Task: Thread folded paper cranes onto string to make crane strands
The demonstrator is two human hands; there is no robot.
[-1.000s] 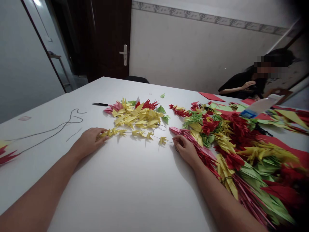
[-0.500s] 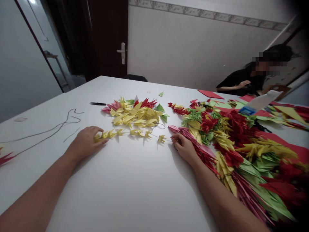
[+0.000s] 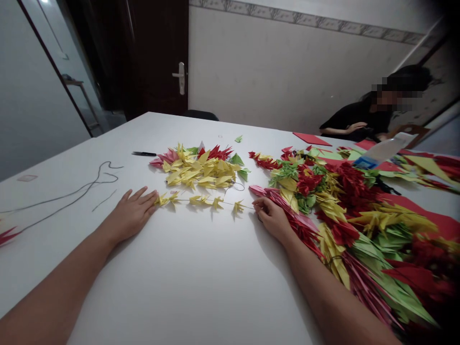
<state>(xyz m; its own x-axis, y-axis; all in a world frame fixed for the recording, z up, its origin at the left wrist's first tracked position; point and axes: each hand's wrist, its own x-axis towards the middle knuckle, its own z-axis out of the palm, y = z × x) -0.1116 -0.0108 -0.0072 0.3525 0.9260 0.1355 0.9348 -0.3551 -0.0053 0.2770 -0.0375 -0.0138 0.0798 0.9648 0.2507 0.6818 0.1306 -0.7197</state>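
Several yellow folded paper pieces (image 3: pixel 216 203) hang spaced out along a thin dark string (image 3: pixel 246 206) lying across the white table (image 3: pixel 187 268). My left hand (image 3: pixel 131 214) rests on the table with its fingers spread, the fingertips touching the leftmost yellow piece. At the string's right end, my right hand (image 3: pixel 271 218) pinches the string between thumb and finger. Just behind the string lies a pile of yellow paper pieces (image 3: pixel 203 172), with red, pink and green ones at its back edge.
A large heap of red, yellow and green folded paper (image 3: pixel 334 206) covers the right side. A clear plastic bag (image 3: pixel 386 149) lies on it. Black pen-like tool (image 3: pixel 143 154) and loose dark cord (image 3: pixel 82 189) are at left. A person (image 3: pixel 373 112) sits at the far right.
My left hand has opened from a curled grip round the leftmost yellow pieces and now lies flat, fingers spread. My right hand has stayed at the string's end.
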